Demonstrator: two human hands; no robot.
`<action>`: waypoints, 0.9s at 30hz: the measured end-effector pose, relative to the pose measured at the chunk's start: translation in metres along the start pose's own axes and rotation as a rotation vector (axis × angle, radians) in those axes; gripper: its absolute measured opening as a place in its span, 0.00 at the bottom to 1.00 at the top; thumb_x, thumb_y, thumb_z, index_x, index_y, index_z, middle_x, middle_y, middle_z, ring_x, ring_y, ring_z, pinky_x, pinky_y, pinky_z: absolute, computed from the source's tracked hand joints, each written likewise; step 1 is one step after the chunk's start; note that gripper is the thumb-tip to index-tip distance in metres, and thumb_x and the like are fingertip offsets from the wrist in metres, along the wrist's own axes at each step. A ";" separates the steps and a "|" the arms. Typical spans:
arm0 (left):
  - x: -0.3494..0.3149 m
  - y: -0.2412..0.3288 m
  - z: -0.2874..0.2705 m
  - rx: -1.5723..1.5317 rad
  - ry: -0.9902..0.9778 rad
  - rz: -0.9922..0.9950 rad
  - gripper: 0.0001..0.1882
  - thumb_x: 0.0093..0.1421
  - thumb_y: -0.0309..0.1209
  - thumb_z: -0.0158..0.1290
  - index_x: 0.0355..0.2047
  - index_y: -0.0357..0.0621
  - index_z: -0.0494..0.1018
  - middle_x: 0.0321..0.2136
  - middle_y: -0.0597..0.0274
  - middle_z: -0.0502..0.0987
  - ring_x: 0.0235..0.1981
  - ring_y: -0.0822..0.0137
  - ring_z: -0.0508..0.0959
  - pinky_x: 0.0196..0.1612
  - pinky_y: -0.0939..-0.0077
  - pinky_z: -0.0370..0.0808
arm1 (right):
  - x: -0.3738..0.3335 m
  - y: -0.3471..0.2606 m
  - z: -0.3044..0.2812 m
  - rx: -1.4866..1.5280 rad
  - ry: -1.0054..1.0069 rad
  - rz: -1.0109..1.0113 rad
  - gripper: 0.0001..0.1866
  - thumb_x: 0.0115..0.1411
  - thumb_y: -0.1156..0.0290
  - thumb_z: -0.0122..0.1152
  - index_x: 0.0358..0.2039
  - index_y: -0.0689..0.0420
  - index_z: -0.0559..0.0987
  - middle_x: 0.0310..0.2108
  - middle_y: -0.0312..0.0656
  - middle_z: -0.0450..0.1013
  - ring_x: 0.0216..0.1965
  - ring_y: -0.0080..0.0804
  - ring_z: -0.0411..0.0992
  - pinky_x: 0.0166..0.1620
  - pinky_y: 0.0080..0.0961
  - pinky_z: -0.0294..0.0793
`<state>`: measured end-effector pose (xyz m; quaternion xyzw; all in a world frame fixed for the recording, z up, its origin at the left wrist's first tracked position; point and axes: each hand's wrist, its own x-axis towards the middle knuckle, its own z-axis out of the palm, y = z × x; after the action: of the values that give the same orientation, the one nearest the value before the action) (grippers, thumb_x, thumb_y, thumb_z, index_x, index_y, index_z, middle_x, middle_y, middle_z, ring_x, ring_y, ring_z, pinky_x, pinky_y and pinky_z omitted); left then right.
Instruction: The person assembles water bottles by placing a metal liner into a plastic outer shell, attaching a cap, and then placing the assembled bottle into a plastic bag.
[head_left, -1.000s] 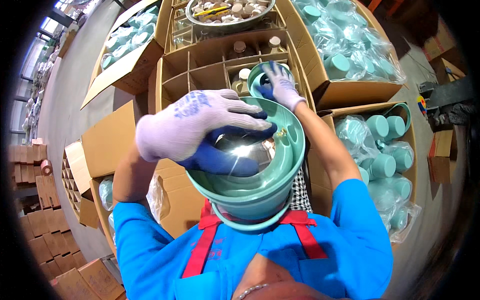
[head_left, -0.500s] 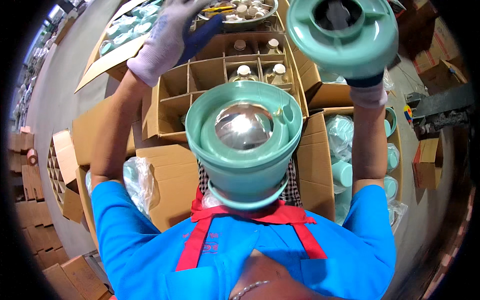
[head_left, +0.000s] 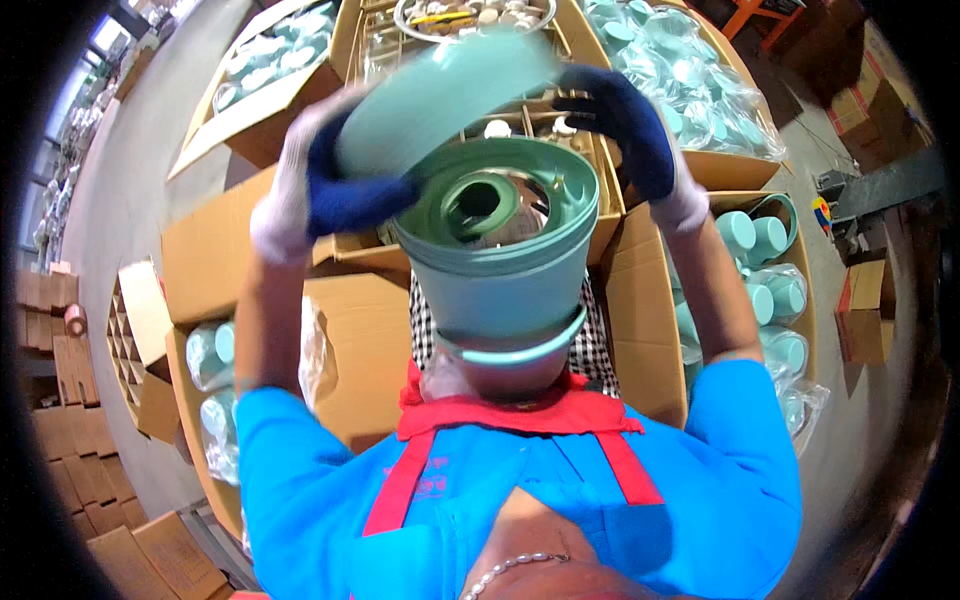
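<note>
A blue-and-white glove covers my left hand (head_left: 335,180), which is closed around the edge of a round pale-green plastic part (head_left: 440,100). That part is tilted and smeared by motion. Its underside and centre cannot be made out. My right hand (head_left: 630,130), gloved in dark blue with a white cuff, is open beside the part's right edge, fingers apart. Below both hands, upright in front of my chest, is a pale-green bucket-shaped vessel (head_left: 500,290) with a carrying handle (head_left: 520,352). Inside its rim a mirror-like silver dome (head_left: 525,200) shows, with a green ring and dark centre on it.
A divided carton (head_left: 385,240) with white-capped bottles stands behind the vessel. Open cartons of pale-green cups (head_left: 740,235) in plastic bags flank me. A metal bowl (head_left: 475,38) of small caps sits at the far side. A grey metal beam (head_left: 890,205) juts in at right.
The round green part has passed from my right hand at upper right to my left hand above the vessel. My left hand has closed on it; my right hand has let go.
</note>
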<state>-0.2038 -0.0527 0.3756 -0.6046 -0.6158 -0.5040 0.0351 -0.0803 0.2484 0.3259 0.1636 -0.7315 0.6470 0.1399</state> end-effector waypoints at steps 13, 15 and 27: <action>0.011 0.061 0.059 0.513 -0.130 0.017 0.29 0.52 0.43 0.63 0.51 0.40 0.75 0.53 0.43 0.75 0.56 0.44 0.75 0.60 0.52 0.69 | -0.022 -0.001 0.026 -0.196 0.086 -0.103 0.45 0.62 0.37 0.54 0.64 0.66 0.66 0.61 0.52 0.67 0.63 0.42 0.65 0.66 0.37 0.60; 0.012 0.060 0.064 0.577 -0.148 0.048 0.26 0.53 0.39 0.65 0.49 0.38 0.75 0.49 0.41 0.77 0.52 0.44 0.78 0.57 0.53 0.73 | -0.034 0.020 0.018 -0.245 0.065 -0.185 0.57 0.48 0.32 0.65 0.64 0.67 0.64 0.61 0.54 0.66 0.63 0.48 0.64 0.66 0.42 0.60; 0.004 0.055 0.065 0.603 -0.246 0.107 0.39 0.41 0.50 0.72 0.46 0.35 0.73 0.45 0.42 0.77 0.46 0.45 0.79 0.48 0.54 0.76 | -0.048 -0.010 0.028 -0.679 0.033 -0.536 0.56 0.42 0.38 0.75 0.62 0.61 0.64 0.58 0.54 0.67 0.62 0.54 0.64 0.65 0.49 0.61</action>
<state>-0.1252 -0.0195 0.3776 -0.6547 -0.7044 -0.2195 0.1644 -0.0323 0.2226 0.3116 0.2819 -0.8322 0.3129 0.3607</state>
